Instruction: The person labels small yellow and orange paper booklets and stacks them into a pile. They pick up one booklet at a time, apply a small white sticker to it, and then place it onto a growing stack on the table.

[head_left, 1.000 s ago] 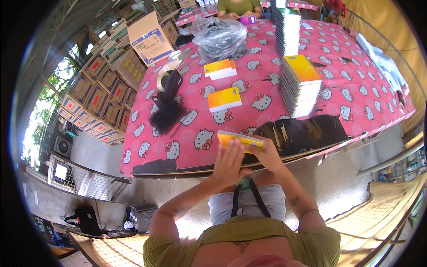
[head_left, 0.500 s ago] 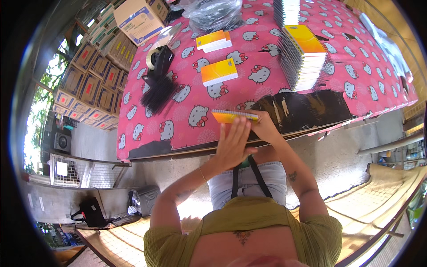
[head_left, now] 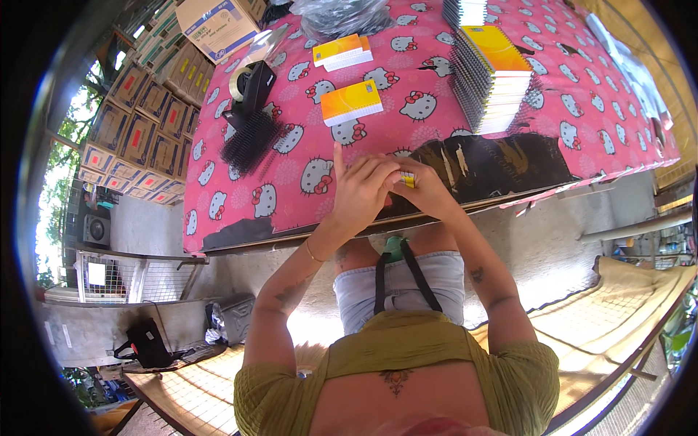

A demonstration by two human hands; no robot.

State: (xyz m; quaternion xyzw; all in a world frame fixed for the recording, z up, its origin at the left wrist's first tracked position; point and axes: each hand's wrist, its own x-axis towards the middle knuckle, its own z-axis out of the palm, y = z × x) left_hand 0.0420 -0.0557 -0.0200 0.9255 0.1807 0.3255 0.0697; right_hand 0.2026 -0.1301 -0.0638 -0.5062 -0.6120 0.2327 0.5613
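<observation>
A small yellow-orange spiral notebook (head_left: 408, 179) is between my hands at the table's near edge, mostly hidden by them. My right hand (head_left: 430, 192) is closed round its right part. Over the rest of it lies my left hand (head_left: 362, 187), fingers bent against the notebook and the right fingertips, with one finger pointing outward. Just beyond my hands is a small stack of yellow-covered pads (head_left: 352, 100), with two more overlapping pads (head_left: 342, 51) behind. On the left lie a bundle of black spiral coils (head_left: 251, 143) and a tape dispenser (head_left: 252, 89).
A tall stack of spiral notebooks (head_left: 491, 83) stands at the right on the pink patterned tablecloth (head_left: 291, 207), with another stack (head_left: 465, 11) behind it. A plastic bag (head_left: 342, 16) and a cardboard box (head_left: 218, 27) are at the back. Piled cartons (head_left: 138, 123) stand left of the table.
The notebook, whose spiral edge and cover were showing, is now mostly covered. My left hand has moved up over it, its fingers bending from nearly straight. The view has shifted slightly.
</observation>
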